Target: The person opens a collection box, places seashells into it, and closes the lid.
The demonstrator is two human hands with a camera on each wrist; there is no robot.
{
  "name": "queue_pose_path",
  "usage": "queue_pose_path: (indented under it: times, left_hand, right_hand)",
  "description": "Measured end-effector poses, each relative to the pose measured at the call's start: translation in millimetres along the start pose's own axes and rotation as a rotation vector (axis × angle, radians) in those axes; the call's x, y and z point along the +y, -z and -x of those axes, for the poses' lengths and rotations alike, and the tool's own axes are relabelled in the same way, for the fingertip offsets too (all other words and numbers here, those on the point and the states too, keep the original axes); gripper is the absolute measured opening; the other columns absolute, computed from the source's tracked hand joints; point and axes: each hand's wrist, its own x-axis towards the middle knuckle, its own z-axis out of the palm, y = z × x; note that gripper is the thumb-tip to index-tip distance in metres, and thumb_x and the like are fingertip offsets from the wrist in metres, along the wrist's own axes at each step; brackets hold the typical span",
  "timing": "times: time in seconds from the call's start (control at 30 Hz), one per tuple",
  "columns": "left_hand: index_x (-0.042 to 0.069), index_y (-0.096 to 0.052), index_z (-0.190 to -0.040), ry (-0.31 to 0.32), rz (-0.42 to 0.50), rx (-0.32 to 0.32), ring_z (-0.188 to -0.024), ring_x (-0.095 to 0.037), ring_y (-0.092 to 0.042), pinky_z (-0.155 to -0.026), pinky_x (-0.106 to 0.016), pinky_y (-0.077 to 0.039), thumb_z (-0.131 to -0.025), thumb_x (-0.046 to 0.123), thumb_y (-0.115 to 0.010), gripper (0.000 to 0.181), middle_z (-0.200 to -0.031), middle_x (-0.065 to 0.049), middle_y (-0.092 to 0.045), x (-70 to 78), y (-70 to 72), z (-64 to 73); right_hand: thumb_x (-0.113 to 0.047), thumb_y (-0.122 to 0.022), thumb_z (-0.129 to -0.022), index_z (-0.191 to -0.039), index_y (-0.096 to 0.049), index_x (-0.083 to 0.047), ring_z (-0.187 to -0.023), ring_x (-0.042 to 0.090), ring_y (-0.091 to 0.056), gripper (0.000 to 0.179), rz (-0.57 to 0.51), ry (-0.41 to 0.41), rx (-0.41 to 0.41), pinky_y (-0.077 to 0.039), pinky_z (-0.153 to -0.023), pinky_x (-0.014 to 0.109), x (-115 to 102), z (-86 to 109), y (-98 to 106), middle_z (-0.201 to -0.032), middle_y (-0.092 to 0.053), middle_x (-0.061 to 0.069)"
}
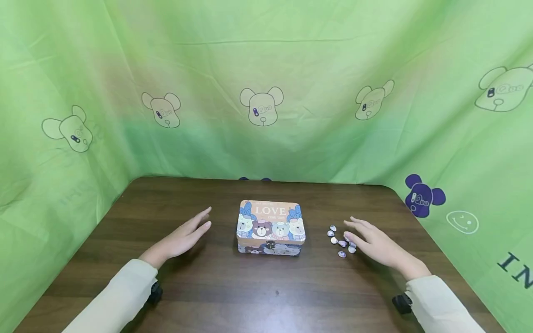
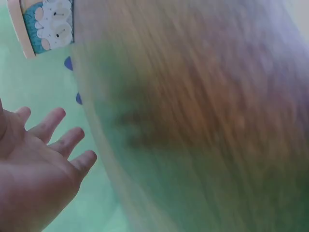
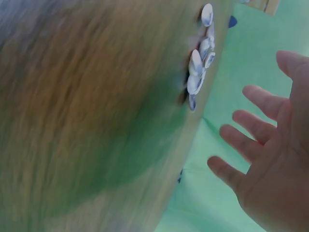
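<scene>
A rectangular tin box [image 1: 270,226] with a hinged lid, printed with bears and the word LOVE, stands closed mid-table, its clasp facing me. To its right lies a loose group of small, shiny whitish-purple shells or stones [image 1: 342,243]; their exact kind is hard to tell. My right hand [image 1: 376,244] hovers beside this group with fingers spread, partly covering some pieces in the head view. Left of the box, my left hand [image 1: 180,239] is held above the table, fingers extended and holding nothing. In the left wrist view, part of the box [image 2: 53,24] shows at the top.
The dark wooden table [image 1: 266,296] has rounded far corners. Green cloth [image 1: 266,55] with bear-head drawings hangs behind it and along both sides. A dark wrist device [image 1: 155,293] sits at the left sleeve, another [image 1: 402,304] at the right.
</scene>
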Motion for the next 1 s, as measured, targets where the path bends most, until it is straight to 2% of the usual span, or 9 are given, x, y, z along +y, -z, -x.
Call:
queue_pose_path:
  times: [0.1,0.2,0.33,0.57,0.8,1.0]
  left_hand:
    - [0.019,-0.016,-0.162,0.013,0.036,-0.015,-0.144,-0.039,-0.03,-0.112,-0.063,-0.024,-0.107,0.052,-0.034,0.067,-0.157,-0.017,-0.036,4.9,-4.1,-0.6]
    - [0.019,-0.02,-0.162,0.025,0.054,-0.019,-0.141,-0.036,-0.037,-0.112,-0.059,-0.028,-0.107,0.051,-0.038,0.066,-0.154,-0.014,-0.041,8.9,-9.0,-2.9]
    - [0.019,-0.022,-0.161,0.019,0.07,-0.025,-0.139,-0.032,-0.041,-0.111,-0.056,-0.031,-0.106,0.05,-0.041,0.066,-0.152,-0.011,-0.045,14.2,-15.9,-6.7]
    - [0.02,-0.025,-0.161,-0.018,0.074,-0.031,-0.138,-0.032,-0.043,-0.11,-0.056,-0.034,-0.107,0.046,-0.043,0.062,-0.149,-0.011,-0.048,24.4,-28.4,-14.0]
    - [0.019,-0.024,-0.161,-0.053,0.092,-0.013,-0.138,-0.032,-0.043,-0.109,-0.055,-0.035,-0.107,0.045,-0.044,0.063,-0.148,-0.013,-0.05,32.1,-41.3,-21.8]
    - [0.021,-0.022,-0.161,-0.099,0.114,-0.018,-0.141,-0.027,-0.039,-0.112,-0.053,-0.032,-0.106,0.047,-0.046,0.066,-0.154,-0.01,-0.043,37.2,-48.5,-23.9]
  right_hand:
    - [-0.027,-0.058,-0.103,-0.135,-0.059,0.001,-0.126,0.045,-0.05,0.043,-0.041,0.031,0.012,-0.04,-0.101,0.06,-4,0.1,-1,-0.138,-0.054,0.026]
    - [-0.024,-0.06,-0.102,-0.13,-0.064,-0.003,-0.109,0.03,-0.064,0.035,-0.073,0.052,0.012,-0.051,-0.09,0.048,-9,-0.5,-2,-0.126,-0.065,0.014]
    - [-0.024,-0.06,-0.103,-0.124,-0.068,-0.007,-0.091,0.016,-0.067,0.028,-0.13,0.05,-0.037,-0.053,-0.078,0.034,-16,-2.6,-2,-0.113,-0.071,0.003]
    - [-0.026,-0.059,-0.103,-0.118,-0.072,-0.012,-0.094,0.004,-0.064,0.024,-0.102,0.074,-0.083,-0.053,-0.085,0.038,-27,-5.5,-5,-0.105,-0.073,-0.004]
    - [-0.025,-0.055,-0.105,-0.123,-0.068,-0.006,-0.09,0.007,-0.066,0.029,-0.211,0.089,-0.165,-0.053,-0.078,0.029,-37,-6.2,-8,-0.102,-0.074,0.0]
    - [-0.027,-0.054,-0.106,-0.124,-0.068,-0.009,-0.089,0.003,-0.064,0.029,-0.214,0.132,-0.209,-0.052,-0.078,0.03,-50,-7.0,-16,-0.102,-0.074,-0.005]
